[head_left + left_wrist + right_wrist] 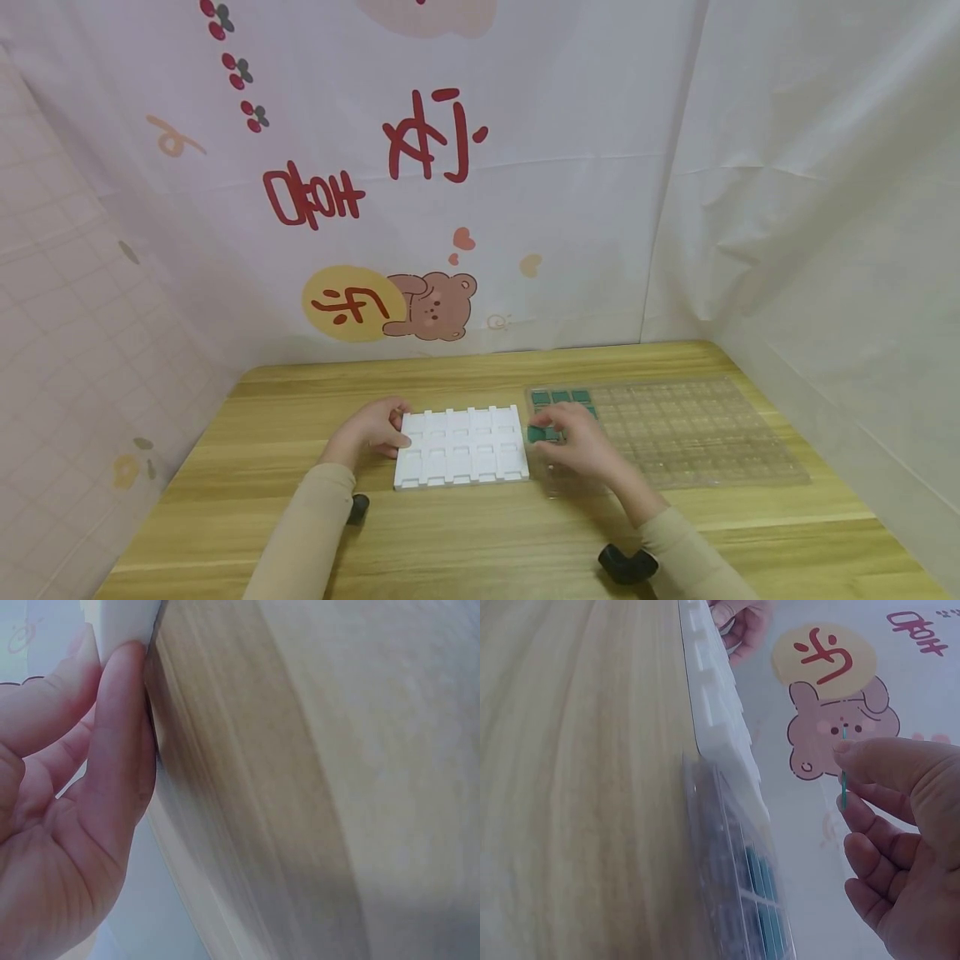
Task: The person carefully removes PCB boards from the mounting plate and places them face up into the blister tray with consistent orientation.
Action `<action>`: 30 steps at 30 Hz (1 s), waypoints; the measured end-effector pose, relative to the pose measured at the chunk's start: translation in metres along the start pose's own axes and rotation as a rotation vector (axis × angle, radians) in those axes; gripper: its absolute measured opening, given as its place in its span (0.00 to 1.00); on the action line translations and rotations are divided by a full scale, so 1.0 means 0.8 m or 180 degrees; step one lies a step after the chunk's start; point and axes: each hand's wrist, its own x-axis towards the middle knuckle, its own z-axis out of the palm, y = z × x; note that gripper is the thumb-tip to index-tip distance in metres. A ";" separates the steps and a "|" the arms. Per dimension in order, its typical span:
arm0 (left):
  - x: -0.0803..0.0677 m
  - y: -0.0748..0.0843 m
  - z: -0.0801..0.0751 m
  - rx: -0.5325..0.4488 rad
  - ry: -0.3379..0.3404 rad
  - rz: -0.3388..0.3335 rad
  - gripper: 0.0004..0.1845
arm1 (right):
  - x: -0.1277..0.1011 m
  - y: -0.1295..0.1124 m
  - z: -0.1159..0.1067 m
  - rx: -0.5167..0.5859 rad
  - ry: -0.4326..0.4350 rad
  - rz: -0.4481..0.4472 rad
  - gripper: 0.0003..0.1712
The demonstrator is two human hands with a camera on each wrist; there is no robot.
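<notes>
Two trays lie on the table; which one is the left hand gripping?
The white tray: the left hand grips its left edge. The clear tray with green squares lies farther right, beside the right hand.

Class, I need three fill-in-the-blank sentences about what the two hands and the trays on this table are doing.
1. The left hand holds the edge of the ___ tray.
2. The right hand pinches a small ___ tile.
3. More such tiles sit in the ___ plastic tray.

Missing words: white; green; clear
</notes>
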 end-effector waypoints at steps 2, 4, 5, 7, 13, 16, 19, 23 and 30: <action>0.001 -0.001 0.000 0.0027 0.0005 0.0007 0.30 | -0.002 0.001 -0.002 -0.0009 -0.0002 -0.0013 0.15; 0.001 0.000 0.000 0.0037 0.0007 0.0009 0.30 | -0.003 0.002 -0.004 0.0010 -0.0017 -0.0010 0.14; 0.001 -0.001 0.000 0.0043 0.0007 0.0013 0.30 | -0.004 0.002 -0.005 0.0027 -0.0021 -0.0007 0.14; 0.001 0.000 -0.001 0.0047 0.0001 0.0018 0.30 | -0.005 0.003 -0.006 0.0049 -0.0031 -0.0001 0.14; 0.001 0.000 -0.002 0.0063 -0.0021 0.0044 0.30 | -0.006 0.006 -0.006 0.0044 -0.0034 -0.0013 0.13; 0.001 0.000 -0.002 0.0053 -0.0041 0.0034 0.30 | -0.007 0.007 -0.005 0.0022 -0.0051 -0.0006 0.14; 0.001 0.000 -0.003 0.0024 -0.0031 -0.0008 0.30 | -0.008 0.011 -0.005 -0.0005 -0.0080 0.0007 0.14; 0.001 0.000 -0.002 0.0022 -0.0024 -0.0013 0.30 | -0.010 0.018 -0.005 -0.0098 -0.0128 0.0032 0.14; 0.003 -0.001 -0.002 0.0008 -0.0037 -0.0017 0.29 | -0.013 0.029 -0.005 -0.0392 -0.0275 0.0074 0.13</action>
